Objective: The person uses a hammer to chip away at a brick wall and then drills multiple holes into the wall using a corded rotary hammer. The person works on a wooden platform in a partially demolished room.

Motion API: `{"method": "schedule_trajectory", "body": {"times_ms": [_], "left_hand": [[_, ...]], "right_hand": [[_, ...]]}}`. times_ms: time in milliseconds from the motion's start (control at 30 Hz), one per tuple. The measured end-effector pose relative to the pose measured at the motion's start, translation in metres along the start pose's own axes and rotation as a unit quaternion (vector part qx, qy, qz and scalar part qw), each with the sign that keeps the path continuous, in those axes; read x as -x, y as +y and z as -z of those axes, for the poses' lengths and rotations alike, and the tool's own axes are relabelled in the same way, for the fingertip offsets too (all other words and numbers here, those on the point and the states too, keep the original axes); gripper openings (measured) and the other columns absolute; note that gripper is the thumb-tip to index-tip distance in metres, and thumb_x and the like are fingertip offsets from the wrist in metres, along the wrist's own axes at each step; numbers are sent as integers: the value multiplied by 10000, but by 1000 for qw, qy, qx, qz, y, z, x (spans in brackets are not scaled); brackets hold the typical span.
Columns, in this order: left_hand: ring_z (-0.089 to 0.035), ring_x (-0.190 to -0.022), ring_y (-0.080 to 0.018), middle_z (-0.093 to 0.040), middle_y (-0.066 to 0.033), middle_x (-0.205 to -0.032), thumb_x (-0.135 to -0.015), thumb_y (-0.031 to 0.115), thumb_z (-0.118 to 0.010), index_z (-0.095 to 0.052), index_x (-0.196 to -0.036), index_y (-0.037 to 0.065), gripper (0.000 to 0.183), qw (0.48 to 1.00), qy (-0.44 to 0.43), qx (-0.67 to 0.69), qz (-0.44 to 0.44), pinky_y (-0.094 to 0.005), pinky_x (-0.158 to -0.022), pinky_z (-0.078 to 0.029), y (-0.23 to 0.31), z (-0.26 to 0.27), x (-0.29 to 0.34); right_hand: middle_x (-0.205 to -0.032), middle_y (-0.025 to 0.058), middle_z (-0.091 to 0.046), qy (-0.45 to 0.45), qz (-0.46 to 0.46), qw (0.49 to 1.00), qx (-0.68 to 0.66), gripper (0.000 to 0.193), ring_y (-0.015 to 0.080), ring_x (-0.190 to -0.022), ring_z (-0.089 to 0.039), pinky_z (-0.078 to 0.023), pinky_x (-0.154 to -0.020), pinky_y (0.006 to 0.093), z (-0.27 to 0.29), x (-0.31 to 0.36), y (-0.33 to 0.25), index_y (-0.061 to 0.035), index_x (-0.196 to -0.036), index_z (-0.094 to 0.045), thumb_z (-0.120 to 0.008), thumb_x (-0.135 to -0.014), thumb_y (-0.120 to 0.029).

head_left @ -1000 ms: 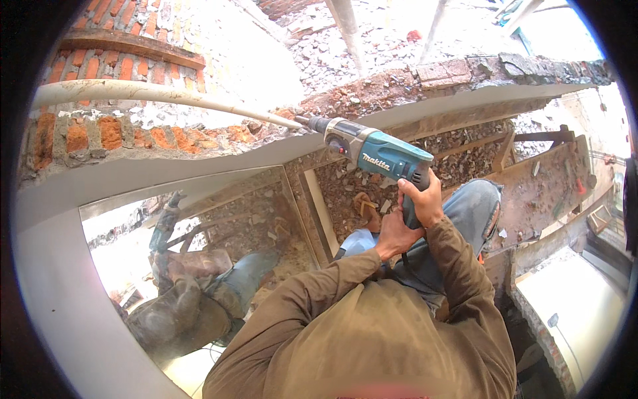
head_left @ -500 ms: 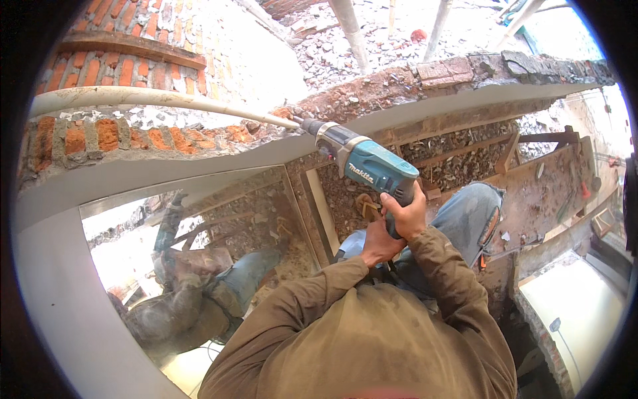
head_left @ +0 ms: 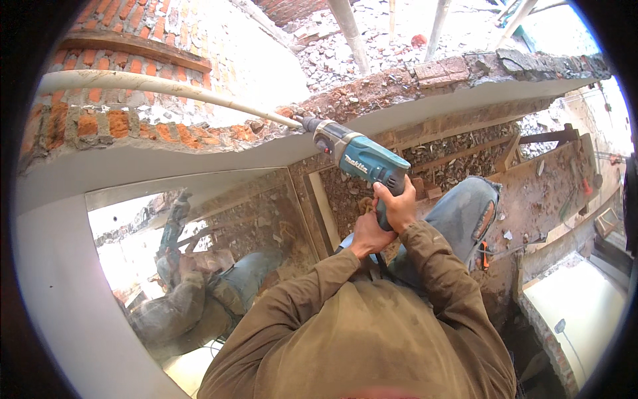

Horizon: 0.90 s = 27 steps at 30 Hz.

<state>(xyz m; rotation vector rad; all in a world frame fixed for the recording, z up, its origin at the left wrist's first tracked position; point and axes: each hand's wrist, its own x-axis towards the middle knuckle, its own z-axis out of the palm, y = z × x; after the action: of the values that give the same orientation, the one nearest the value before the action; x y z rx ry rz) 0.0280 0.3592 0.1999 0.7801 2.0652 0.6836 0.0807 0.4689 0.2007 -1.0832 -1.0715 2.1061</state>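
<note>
A teal and grey rotary hammer drill (head_left: 372, 158) points up and to the left, its nose at the broken top edge of the wall. My right hand (head_left: 399, 205) is wrapped round the rear of the drill's body and grip. Just below it, my left hand (head_left: 371, 234) is closed round the lower handle. The drill's front meets the brick edge (head_left: 246, 130), beside the end of a long pale pole (head_left: 166, 86); whether a bit is sunk in the masonry I cannot tell.
On the left, a mirror-like pane (head_left: 219, 266) reflects my arms and the drill. Wooden planks (head_left: 545, 179) with rubble lie to the right. Across the wall are broken bricks (head_left: 332, 50) and upright poles (head_left: 349, 36). An orange-handled tool (head_left: 484, 255) lies near my knee.
The drill's rear end and both hands have shifted slightly left. Its nose stays at the wall's edge, and both hands keep their hold.
</note>
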Motion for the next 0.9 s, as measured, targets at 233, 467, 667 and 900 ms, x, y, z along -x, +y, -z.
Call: {"method": "schedule_trajectory", "body": {"times_ms": [233,467,667,900], "left_hand": [[-742,-831,-432,-733,-274,-823,-714,458,-811,-722,-865,-45,532,1000,3,-18,1,-507,-767,-581,12,40,-44],[-725,-919,-244,-750,-89,-991,-844,403,-832,-707,-1055,-35,502,962,-131,239,3,-355,-837,-561,-24,61,-39],[-585,-1289,-304,-610,-150,-1373,-863,754,-693,-480,-1478,46,962,717,-68,678,147,-478,-1098,-473,-54,88,-127],[-695,-1094,-214,-726,-43,-1181,-983,406,-717,-636,-1300,111,440,630,-122,765,50,-420,-1042,-548,12,52,-113]], "right_hand": [[-802,78,-670,-12,-52,998,-42,280,164,-623,-661,-548,-547,316,-25,-50,-14,5,-1092,-575,-760,-914,-105],[-1084,163,-678,-72,-127,981,-130,500,270,-943,-723,-665,-729,406,-9,-35,-2,-11,-1342,-496,-744,-923,-124],[-1128,157,-645,-61,-115,983,-132,554,274,-972,-709,-645,-723,391,17,9,-30,-14,-1393,-493,-738,-911,-138],[-1078,160,-670,36,-20,999,-16,557,246,-873,-705,-626,-634,366,16,109,-102,4,-1375,-490,-699,-861,-39]]}}
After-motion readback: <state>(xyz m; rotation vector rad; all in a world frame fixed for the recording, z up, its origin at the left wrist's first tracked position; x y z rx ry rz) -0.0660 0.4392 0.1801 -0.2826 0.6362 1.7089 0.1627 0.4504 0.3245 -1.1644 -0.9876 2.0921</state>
